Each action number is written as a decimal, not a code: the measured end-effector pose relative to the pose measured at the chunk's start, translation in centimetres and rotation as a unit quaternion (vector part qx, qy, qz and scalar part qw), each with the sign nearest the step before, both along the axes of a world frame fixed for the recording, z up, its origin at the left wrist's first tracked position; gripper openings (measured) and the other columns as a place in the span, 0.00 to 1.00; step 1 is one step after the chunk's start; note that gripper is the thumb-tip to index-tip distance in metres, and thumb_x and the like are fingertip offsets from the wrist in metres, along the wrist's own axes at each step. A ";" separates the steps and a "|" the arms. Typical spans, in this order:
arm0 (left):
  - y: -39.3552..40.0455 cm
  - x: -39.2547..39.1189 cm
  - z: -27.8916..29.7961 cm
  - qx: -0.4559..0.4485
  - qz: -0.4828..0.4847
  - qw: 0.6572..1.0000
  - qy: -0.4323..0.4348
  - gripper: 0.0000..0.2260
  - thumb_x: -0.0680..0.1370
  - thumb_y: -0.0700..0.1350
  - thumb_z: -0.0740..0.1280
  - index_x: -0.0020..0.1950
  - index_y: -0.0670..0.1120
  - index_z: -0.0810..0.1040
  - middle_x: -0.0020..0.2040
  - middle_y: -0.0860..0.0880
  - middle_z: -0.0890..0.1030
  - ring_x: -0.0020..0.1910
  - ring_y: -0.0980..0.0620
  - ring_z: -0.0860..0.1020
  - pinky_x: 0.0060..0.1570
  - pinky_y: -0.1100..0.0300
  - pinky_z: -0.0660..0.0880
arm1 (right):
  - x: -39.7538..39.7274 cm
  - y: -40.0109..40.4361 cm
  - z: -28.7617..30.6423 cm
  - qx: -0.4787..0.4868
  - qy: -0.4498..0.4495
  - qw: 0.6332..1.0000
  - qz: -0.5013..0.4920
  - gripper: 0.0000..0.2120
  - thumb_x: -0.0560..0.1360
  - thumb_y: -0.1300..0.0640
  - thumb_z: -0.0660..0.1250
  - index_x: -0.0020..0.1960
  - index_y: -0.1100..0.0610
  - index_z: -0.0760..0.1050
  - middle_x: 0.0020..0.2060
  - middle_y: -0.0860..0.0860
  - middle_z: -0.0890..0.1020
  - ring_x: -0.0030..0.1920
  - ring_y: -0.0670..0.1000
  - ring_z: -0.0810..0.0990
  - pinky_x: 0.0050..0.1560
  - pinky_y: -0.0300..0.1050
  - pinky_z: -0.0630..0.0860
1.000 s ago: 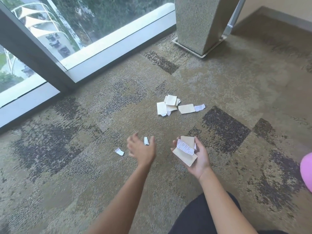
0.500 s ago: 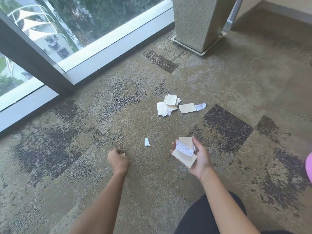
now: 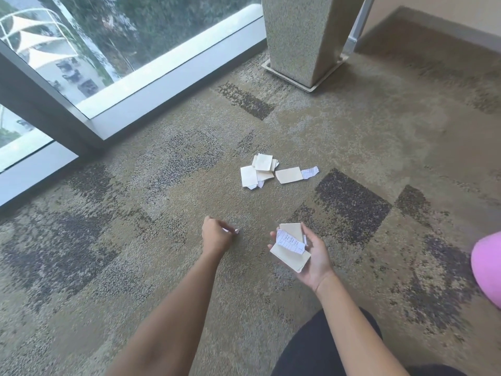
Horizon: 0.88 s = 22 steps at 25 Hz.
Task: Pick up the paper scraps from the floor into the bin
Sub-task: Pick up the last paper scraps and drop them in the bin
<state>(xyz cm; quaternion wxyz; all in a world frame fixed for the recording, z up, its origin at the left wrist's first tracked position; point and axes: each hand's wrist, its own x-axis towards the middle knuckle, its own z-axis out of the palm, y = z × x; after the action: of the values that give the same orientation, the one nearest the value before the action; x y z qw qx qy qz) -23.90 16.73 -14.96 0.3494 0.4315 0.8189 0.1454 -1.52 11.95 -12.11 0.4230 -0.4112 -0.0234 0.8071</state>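
Observation:
My left hand (image 3: 217,237) is low over the carpet with its fingers pinched on a small white paper scrap (image 3: 231,230) that pokes out at the fingertips. To its right, my right hand (image 3: 314,261) is palm up and holds a stack of beige and lined white scraps (image 3: 288,249). Farther ahead, a pile of scraps (image 3: 259,170) lies on the carpet, with a beige scrap (image 3: 288,175) and a torn lined scrap (image 3: 310,172) just to its right. A pink rounded object (image 3: 488,270) shows at the right edge; I cannot tell whether it is the bin.
A speckled stone pillar (image 3: 301,39) stands at the back on a flat base. A floor-level window with a white sill (image 3: 162,85) runs along the left and back. My dark-clad knee (image 3: 320,351) is at the bottom.
My left hand dropped onto the leftmost small scrap, then moved right to the second small scrap and closed on it. Both small scraps are gone from the carpet. My right hand kept its stack.

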 end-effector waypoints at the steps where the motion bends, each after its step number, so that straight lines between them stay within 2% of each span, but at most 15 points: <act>1: 0.2 0.0 0.0 -0.007 -0.002 1.000 0.001 0.06 0.66 0.43 0.81 0.38 0.46 0.85 0.54 0.44 0.78 0.50 0.44 0.81 0.49 0.53 0.80 | 0.1 -0.1 -0.1 0.000 0.003 1.000 -0.005 0.23 0.75 0.45 0.66 0.55 0.64 0.83 0.53 0.65 0.83 0.49 0.62 0.84 0.56 0.61 0.78; 3: 0.7 -0.1 0.3 -0.034 0.000 0.999 -0.001 0.06 0.66 0.42 0.80 0.39 0.43 0.86 0.46 0.44 0.84 0.40 0.49 0.83 0.45 0.53 0.82 | 0.1 -0.2 -0.1 0.001 0.010 1.000 -0.013 0.23 0.76 0.45 0.66 0.57 0.65 0.82 0.54 0.65 0.82 0.50 0.61 0.84 0.53 0.59 0.81; 6: 1.4 -0.3 1.0 -0.081 0.033 0.996 -0.025 0.06 0.68 0.41 0.79 0.41 0.42 0.86 0.39 0.46 0.85 0.39 0.54 0.84 0.44 0.57 0.83 | 0.3 -0.6 0.0 0.001 0.024 1.000 -0.018 0.24 0.76 0.45 0.66 0.59 0.66 0.81 0.53 0.65 0.82 0.50 0.61 0.84 0.57 0.60 0.80; 8: 1.4 -0.2 1.1 -0.089 0.056 0.994 -0.026 0.06 0.69 0.42 0.79 0.41 0.41 0.85 0.39 0.46 0.85 0.41 0.55 0.84 0.45 0.58 0.83 | 0.6 -0.9 0.0 0.003 0.027 0.999 -0.021 0.24 0.76 0.45 0.66 0.58 0.65 0.82 0.53 0.65 0.82 0.49 0.62 0.84 0.62 0.61 0.74; 10: 1.3 0.5 1.2 -0.086 0.082 0.993 -0.013 0.06 0.70 0.40 0.77 0.43 0.40 0.85 0.42 0.45 0.85 0.44 0.53 0.84 0.47 0.58 0.82 | 1.0 -1.3 0.2 0.006 0.025 0.999 -0.021 0.24 0.76 0.44 0.65 0.57 0.64 0.82 0.53 0.65 0.83 0.49 0.62 0.84 0.62 0.61 0.74; 14: 1.5 1.0 1.3 -0.090 0.103 0.990 -0.017 0.07 0.69 0.38 0.77 0.45 0.39 0.83 0.44 0.42 0.84 0.47 0.49 0.84 0.51 0.53 0.82 | 2.4 -2.0 1.1 -0.001 0.040 0.999 -0.037 0.22 0.75 0.45 0.66 0.55 0.62 0.84 0.52 0.64 0.83 0.48 0.62 0.84 0.51 0.57 0.82; 16: 1.5 0.6 1.4 -0.098 0.115 0.988 -0.035 0.11 0.67 0.40 0.79 0.46 0.38 0.83 0.44 0.42 0.84 0.47 0.48 0.84 0.52 0.52 0.82 | 2.9 -2.3 1.3 -0.011 0.056 0.997 -0.061 0.23 0.73 0.47 0.68 0.57 0.64 0.82 0.52 0.65 0.83 0.48 0.62 0.84 0.47 0.57 0.83; 19: 1.0 0.7 1.6 -0.090 0.135 0.985 -0.066 0.09 0.65 0.37 0.80 0.42 0.38 0.84 0.42 0.41 0.85 0.46 0.47 0.84 0.53 0.53 0.81 | 3.5 -2.7 1.3 -0.012 0.069 0.994 -0.081 0.28 0.74 0.47 0.67 0.66 0.66 0.74 0.52 0.65 0.81 0.48 0.62 0.83 0.47 0.57 0.82; 22: 0.2 2.5 2.3 -0.063 0.126 0.986 -0.087 0.05 0.66 0.35 0.79 0.36 0.40 0.84 0.40 0.41 0.85 0.41 0.48 0.84 0.48 0.57 0.81 | 4.7 -3.0 2.0 -0.006 0.071 0.993 -0.095 0.28 0.74 0.46 0.66 0.66 0.65 0.75 0.52 0.64 0.82 0.47 0.62 0.84 0.53 0.58 0.81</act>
<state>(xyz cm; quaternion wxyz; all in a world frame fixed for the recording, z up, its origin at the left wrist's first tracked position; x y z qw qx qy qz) -21.36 16.91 -12.61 0.4246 0.2881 0.8407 0.1729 3.23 8.98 -10.12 0.4961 -0.3557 0.0511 0.7904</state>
